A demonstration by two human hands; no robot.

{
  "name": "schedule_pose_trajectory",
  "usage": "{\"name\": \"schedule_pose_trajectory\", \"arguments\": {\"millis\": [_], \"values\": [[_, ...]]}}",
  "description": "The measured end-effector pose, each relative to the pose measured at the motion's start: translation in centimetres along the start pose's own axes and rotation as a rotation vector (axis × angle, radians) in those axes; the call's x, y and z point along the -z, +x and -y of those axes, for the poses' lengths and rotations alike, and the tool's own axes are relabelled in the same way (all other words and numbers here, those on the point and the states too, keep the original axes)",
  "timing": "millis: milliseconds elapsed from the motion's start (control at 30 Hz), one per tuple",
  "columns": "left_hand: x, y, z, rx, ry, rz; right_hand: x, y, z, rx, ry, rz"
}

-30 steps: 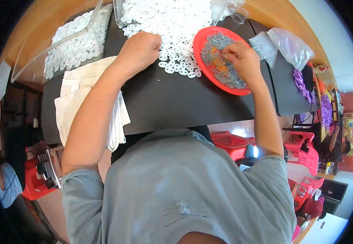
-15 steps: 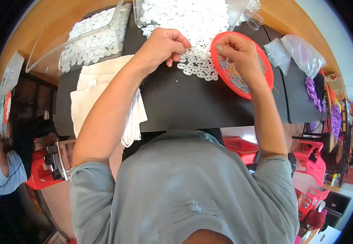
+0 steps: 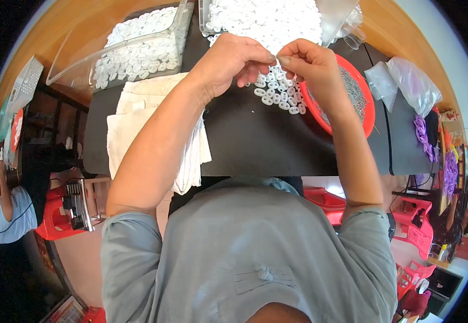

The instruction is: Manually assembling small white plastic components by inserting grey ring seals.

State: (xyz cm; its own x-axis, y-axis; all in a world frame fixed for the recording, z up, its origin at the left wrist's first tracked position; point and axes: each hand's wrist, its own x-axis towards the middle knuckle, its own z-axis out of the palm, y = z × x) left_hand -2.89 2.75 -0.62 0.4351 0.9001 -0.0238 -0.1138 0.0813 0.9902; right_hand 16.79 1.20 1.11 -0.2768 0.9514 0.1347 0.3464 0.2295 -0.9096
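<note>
White oval pieces (image 3: 284,97) lie beneath the left hand (image 3: 229,60) and right hand (image 3: 318,71), both pinched, on what I cannot tell.

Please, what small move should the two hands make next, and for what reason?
Probably keep the left hand steady and ease the right hand slightly toward it, slowly: their fingertips meet or nearly meet over the white pieces, left of the red tray, and whatever each grip may hold is too small to tell.
</note>
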Motion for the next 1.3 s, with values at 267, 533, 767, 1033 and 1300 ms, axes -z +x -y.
{"name": "schedule_pose_trajectory", "arguments": {"millis": [267, 533, 767, 1033, 1300], "values": [[0.7, 0.3, -0.1, -0.023, -0.177, -0.015, -0.7, 0.6, 0.5, 0.228, -0.125, -0.034], [2.0, 0.2, -1.0, -0.024, -0.238, 0.073, -2.3, 0.6, 2.1, 0.188, 0.241, -0.026], [2.1, 0.1, -0.3, -0.112, 0.635, -0.037, -1.7, -1.2, 4.8, 0.249, -0.098, -0.228], [1.4, 0.5, 1.5, -0.149, 1.11, 0.071, -1.7, -1.5, 1.7, 0.244, 0.059, -0.199], [1.3, 0.3, 1.3, -0.123, 1.122, 0.053, -1.4, -1.3, 0.4, 0.245, 0.062, -0.156]]}}
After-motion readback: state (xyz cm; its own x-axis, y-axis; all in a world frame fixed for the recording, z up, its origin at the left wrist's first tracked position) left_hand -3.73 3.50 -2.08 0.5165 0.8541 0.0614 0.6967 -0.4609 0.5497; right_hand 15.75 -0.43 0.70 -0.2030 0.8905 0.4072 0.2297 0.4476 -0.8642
